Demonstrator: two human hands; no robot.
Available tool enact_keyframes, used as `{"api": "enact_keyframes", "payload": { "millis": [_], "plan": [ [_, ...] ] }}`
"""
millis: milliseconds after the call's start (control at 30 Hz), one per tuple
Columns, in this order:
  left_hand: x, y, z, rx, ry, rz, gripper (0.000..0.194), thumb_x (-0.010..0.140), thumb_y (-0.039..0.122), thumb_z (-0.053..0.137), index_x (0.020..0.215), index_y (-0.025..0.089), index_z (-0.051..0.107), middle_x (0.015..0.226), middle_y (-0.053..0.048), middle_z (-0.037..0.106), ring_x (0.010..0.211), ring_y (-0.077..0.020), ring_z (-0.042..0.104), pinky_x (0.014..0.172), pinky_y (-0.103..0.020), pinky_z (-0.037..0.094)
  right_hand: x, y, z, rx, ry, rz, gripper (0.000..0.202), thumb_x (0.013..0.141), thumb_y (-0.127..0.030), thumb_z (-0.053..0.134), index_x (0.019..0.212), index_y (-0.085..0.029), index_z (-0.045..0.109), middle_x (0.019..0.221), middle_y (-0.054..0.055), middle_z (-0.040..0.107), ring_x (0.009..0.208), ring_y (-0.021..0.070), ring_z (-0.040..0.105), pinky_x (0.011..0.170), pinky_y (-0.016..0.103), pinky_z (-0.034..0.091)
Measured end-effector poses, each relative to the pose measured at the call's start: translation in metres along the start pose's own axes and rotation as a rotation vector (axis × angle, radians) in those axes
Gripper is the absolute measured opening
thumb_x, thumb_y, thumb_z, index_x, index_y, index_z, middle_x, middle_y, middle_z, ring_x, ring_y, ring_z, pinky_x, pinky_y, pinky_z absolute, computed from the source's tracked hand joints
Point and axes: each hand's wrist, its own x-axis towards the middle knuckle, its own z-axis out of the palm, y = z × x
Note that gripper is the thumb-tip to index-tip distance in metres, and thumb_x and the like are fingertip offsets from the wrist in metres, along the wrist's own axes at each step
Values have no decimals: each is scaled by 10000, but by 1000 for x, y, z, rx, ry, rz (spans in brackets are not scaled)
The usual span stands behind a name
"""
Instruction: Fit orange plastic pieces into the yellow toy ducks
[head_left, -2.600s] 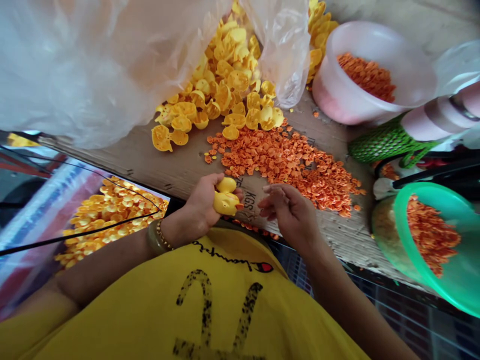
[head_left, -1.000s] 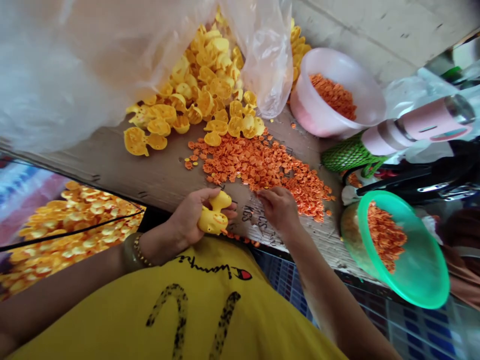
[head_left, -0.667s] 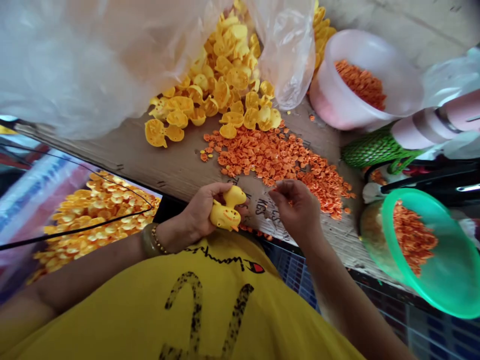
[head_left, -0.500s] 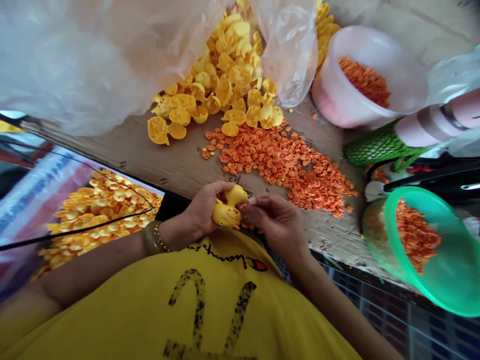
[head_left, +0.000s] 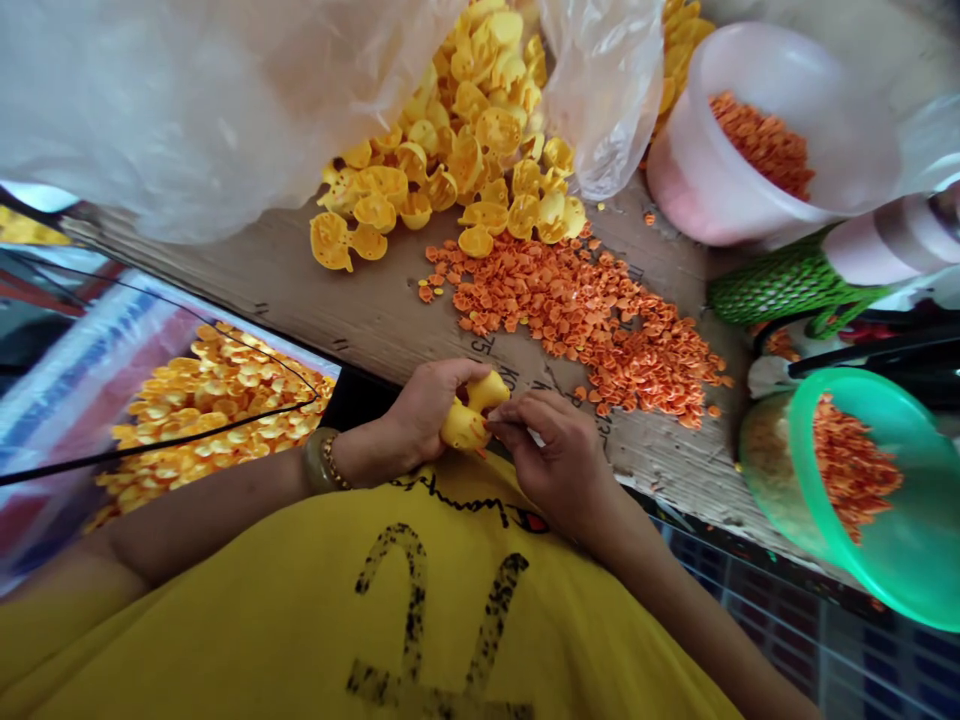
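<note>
My left hand (head_left: 424, 415) is closed around a yellow plastic toy shell (head_left: 463, 428) with two rounded lobes, held just in front of my shirt. Thumb and fingers of my right hand (head_left: 566, 455) are pinched together against the shell's right side. Whatever lies between those fingertips is too small and hidden to name. A bit of orange shows at the shell's lower edge. Beyond my hands, a heap of small orange plastic pieces (head_left: 570, 310) spreads over the cardboard tabletop (head_left: 277, 300). Behind it lies a pile of hollow yellow shells (head_left: 450, 160).
Clear plastic bags (head_left: 225, 110) flank the yellow pile. To the right stand a whitish tub (head_left: 682, 190) and a green tub (head_left: 806, 450), both holding orange pieces, with a bottle in green netting (head_left: 787, 285) between. Below left, a striped sack (head_left: 82, 370) holds yellow shells; a black cord (head_left: 150, 455) crosses it.
The right fingertips have come closer in against the yellow shell, and that hand has turned slightly. My left hand keeps its hold. The whole view has shifted a little.
</note>
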Motion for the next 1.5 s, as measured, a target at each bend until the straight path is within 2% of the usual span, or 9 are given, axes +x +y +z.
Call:
{"api": "enact_keyframes", "payload": {
  "millis": [333, 467, 600, 800, 967, 1300, 1433, 1467, 1500],
  "plan": [
    [1, -6, -8, 103, 77, 102, 197, 653, 212, 630, 506, 165, 509, 547, 11, 495, 503, -93, 437, 463, -230, 332, -6, 1, 15, 80, 7, -3, 180, 849, -143, 545, 765, -179, 701, 790, 63, 712, 740, 166, 655, 676, 292, 523],
    [-4, -2, -9, 104, 39, 200, 144, 657, 205, 642, 541, 158, 570, 564, 9, 534, 502, -95, 479, 469, -218, 387, -8, 7, 7, 278, -18, 177, 49, 809, -228, 648, 839, -205, 679, 840, 28, 726, 759, 156, 672, 702, 280, 531],
    [-15, 7, -4, 105, -5, 112, 74, 703, 233, 622, 693, 168, 657, 586, -19, 609, 481, -153, 565, 428, -251, 422, -12, 6, -6, 250, 7, 374, 172, 884, -338, 522, 852, -191, 605, 731, 18, 672, 629, 133, 610, 585, 242, 476],
    [-20, 8, -3, 150, -15, 247, 72, 709, 184, 647, 686, 163, 712, 624, -17, 650, 514, -108, 556, 487, -203, 438, -12, -5, 1, 27, -293, 248, 267, 931, -314, 386, 746, -191, 534, 600, -1, 569, 504, 114, 496, 501, 226, 332],
    [-20, 3, -8, 250, -16, 292, 79, 709, 230, 678, 707, 170, 730, 707, -24, 673, 608, -119, 561, 544, -200, 433, -13, -1, 13, 103, -267, 199, 237, 929, -275, 357, 761, -196, 506, 594, -1, 569, 482, 110, 485, 501, 224, 319],
    [-11, 14, -3, 505, -125, 415, 316, 778, 363, 595, 532, 165, 608, 532, -4, 494, 522, -124, 413, 489, -233, 337, -2, 3, 27, 205, -291, 259, 283, 920, -262, 337, 789, -182, 575, 678, 38, 637, 582, 143, 572, 520, 224, 383],
    [-26, 30, -40, 671, -70, 410, 276, 766, 386, 599, 593, 184, 672, 587, -20, 590, 551, -151, 487, 519, -235, 385, 47, 15, 3, 217, -635, 93, 210, 860, -240, 512, 692, -192, 629, 619, -20, 626, 528, 108, 525, 480, 197, 348],
    [-33, 33, -57, 750, -39, 403, 248, 761, 382, 604, 621, 197, 692, 594, -17, 608, 557, -158, 505, 524, -235, 392, 67, 22, -3, 174, -654, 51, 194, 847, -244, 545, 687, -192, 643, 599, -26, 619, 508, 101, 509, 473, 197, 337],
    [-40, 35, -78, 836, 1, 389, 229, 753, 376, 609, 625, 210, 702, 588, -13, 618, 553, -163, 518, 522, -236, 396, 88, 30, -6, 67, -483, 73, 248, 875, -241, 507, 673, -182, 639, 579, -14, 604, 511, 106, 501, 491, 205, 343]
  ]
}}
